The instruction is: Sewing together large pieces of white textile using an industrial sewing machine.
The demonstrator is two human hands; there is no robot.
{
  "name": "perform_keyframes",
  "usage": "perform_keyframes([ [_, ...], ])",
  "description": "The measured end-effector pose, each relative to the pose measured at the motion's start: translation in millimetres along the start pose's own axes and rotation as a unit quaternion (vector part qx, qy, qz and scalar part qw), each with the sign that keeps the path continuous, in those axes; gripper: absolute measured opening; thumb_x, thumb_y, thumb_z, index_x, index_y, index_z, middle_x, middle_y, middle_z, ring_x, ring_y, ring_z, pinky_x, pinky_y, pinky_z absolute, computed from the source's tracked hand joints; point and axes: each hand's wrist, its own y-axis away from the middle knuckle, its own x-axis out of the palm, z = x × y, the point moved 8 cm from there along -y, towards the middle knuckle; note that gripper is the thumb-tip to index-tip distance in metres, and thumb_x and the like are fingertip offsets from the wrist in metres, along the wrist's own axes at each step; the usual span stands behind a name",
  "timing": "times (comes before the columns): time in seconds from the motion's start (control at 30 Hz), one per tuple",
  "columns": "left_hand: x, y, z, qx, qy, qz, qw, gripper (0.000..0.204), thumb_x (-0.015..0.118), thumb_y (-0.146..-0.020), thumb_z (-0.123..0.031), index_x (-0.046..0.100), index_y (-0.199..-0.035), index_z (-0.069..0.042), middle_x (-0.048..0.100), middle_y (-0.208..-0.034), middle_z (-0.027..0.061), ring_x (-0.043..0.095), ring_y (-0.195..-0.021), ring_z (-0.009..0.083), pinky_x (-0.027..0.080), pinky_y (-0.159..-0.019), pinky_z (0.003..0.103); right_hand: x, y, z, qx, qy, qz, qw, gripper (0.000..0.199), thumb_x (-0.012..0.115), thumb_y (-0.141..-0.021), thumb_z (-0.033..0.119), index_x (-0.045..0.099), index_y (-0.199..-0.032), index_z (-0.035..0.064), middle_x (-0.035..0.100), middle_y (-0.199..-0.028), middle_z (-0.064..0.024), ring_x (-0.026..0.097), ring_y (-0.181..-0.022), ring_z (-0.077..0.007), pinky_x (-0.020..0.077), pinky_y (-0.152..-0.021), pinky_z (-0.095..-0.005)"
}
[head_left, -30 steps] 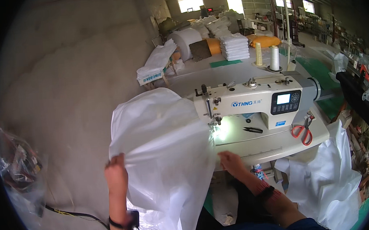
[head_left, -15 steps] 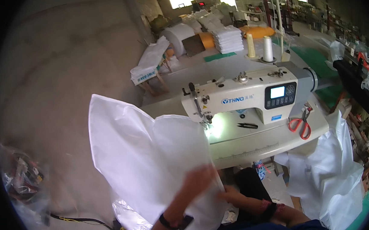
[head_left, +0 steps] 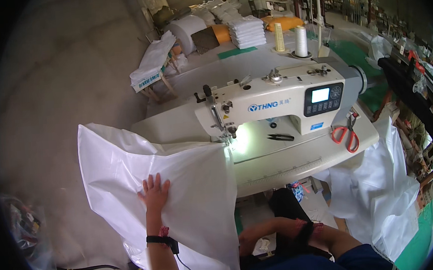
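Observation:
A large white woven-plastic sheet (head_left: 195,186) hangs down over the near left of the sewing machine (head_left: 269,101). Its upper right corner lies under the lit needle area. My left hand (head_left: 155,190) rests flat on the sheet with the fingers spread. At the sheet's right edge, low down, my right hand (head_left: 246,241) grips the material; its fingertips are hidden there. Black thread snips (head_left: 280,137) lie on the machine bed. Red-handled scissors (head_left: 346,135) lie at the bed's right end.
Cones of yellow (head_left: 279,38) and white thread (head_left: 301,42) stand behind the machine. More white sheeting (head_left: 376,189) hangs at the right. Stacked white sheets (head_left: 247,32) sit farther back. A black cable (head_left: 93,269) crosses the floor at left.
My left hand has moved left and up from near the sheet's right edge, and lies spread on its surface. My right hand stays at the edge. The view has shifted somewhat.

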Motion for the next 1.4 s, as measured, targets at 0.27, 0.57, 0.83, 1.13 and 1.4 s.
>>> perform_keyframes([
  [0.27,-15,-47,-12,0.080,0.002,0.104,0.991,0.063,0.044,-0.086,-0.059,0.041,-0.138,-0.024,0.027,-0.150,0.0058,0.020,-0.140,0.0305,0.010,-0.107,0.063,-157,-57,-23,-0.042,-0.167,-0.466,0.868,0.044,0.053,-0.093,0.024,0.044,-0.130,0.0010,0.056,-0.121,-0.0141,0.055,-0.107,-0.0246,0.0422,-0.094,-0.0336],
  [0.57,-114,35,-4,0.196,0.170,-0.103,0.960,0.048,0.064,-0.084,-0.027,0.053,-0.126,-0.004,0.049,-0.128,0.0252,0.050,-0.116,0.0372,0.041,-0.096,0.042,-222,-129,10,0.160,0.412,-0.433,0.785,0.052,0.055,-0.091,0.029,0.040,-0.132,-0.0001,0.055,-0.121,-0.0158,0.055,-0.106,-0.0269,0.0416,-0.094,-0.0361],
  [0.83,-45,-30,29,0.118,0.301,0.005,0.946,0.055,0.051,-0.091,-0.042,0.046,-0.134,-0.009,0.043,-0.138,0.0166,0.039,-0.129,0.0297,0.031,-0.106,0.033,-81,-213,60,-0.038,0.424,-0.218,0.878,0.060,0.057,-0.089,0.033,0.037,-0.134,-0.0011,0.055,-0.121,-0.0172,0.055,-0.106,-0.0289,0.0411,-0.095,-0.0383],
  [1.13,-97,106,-47,0.233,-0.007,-0.166,0.958,0.076,0.067,-0.075,-0.049,0.043,-0.133,-0.005,0.044,-0.136,0.0147,0.035,-0.129,0.0365,0.023,-0.104,0.059,79,-127,-1,-0.214,0.111,-0.087,0.967,0.055,0.060,-0.084,0.026,0.040,-0.132,0.0085,0.058,-0.102,-0.0085,0.055,-0.095,-0.0144,0.0449,-0.089,-0.0322],
  [1.4,-65,191,-87,0.219,-0.073,-0.091,0.969,0.032,0.056,-0.078,-0.014,0.054,-0.109,-0.004,0.056,-0.106,0.0117,0.053,-0.101,0.0306,0.039,-0.090,0.047,37,-130,9,-0.077,-0.183,-0.244,0.949,0.068,0.061,-0.085,0.048,0.039,-0.135,0.0073,0.058,-0.108,-0.0074,0.055,-0.099,-0.0153,0.0465,-0.083,-0.0302],
])
